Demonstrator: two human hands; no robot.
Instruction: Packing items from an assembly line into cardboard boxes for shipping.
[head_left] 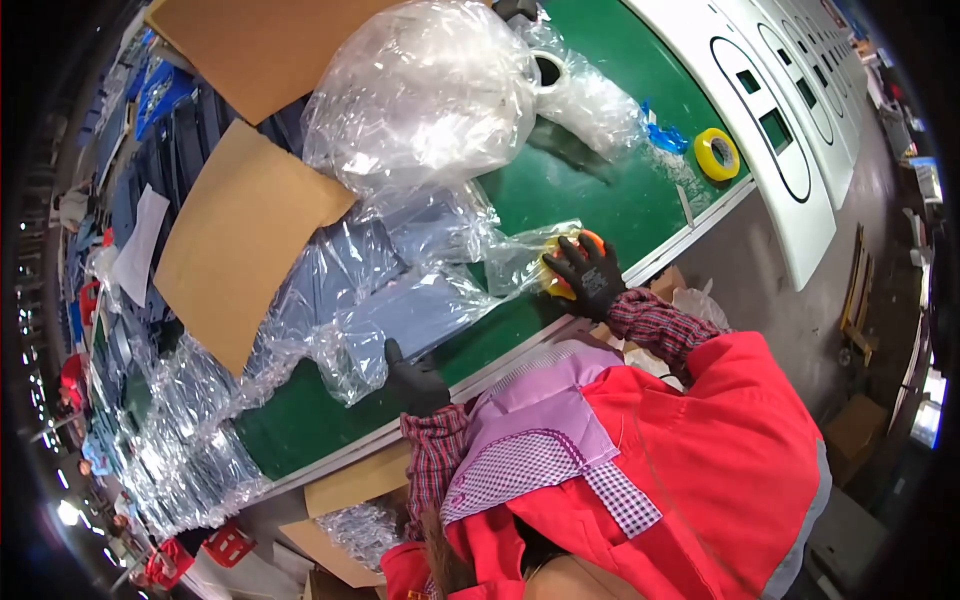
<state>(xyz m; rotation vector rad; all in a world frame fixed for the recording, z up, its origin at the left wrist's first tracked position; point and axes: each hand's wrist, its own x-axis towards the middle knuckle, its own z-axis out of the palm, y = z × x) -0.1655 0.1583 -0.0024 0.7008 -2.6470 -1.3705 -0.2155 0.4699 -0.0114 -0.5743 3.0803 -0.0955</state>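
My right hand [590,275], in a dark glove, is closed over an orange-and-yellow tape roll [560,288] near the front edge of the green table [630,205]. Beside it, the loose end of a clear plastic bag [515,260] reaches toward the roll. That bag covers a blue-grey flat panel [425,305]. At the panel's near corner, my gloved left hand [418,385] holds its edge, one finger or thumb pointing up along it. The remaining left fingers are mostly hidden.
A cardboard sheet [235,240] rests on wrapped panels at the left. Behind are a large bundle of clear film [425,95] and a film roll [595,110]. A yellow tape roll [716,154] lies right, near white panels [780,120]. An open carton [355,485] stands below.
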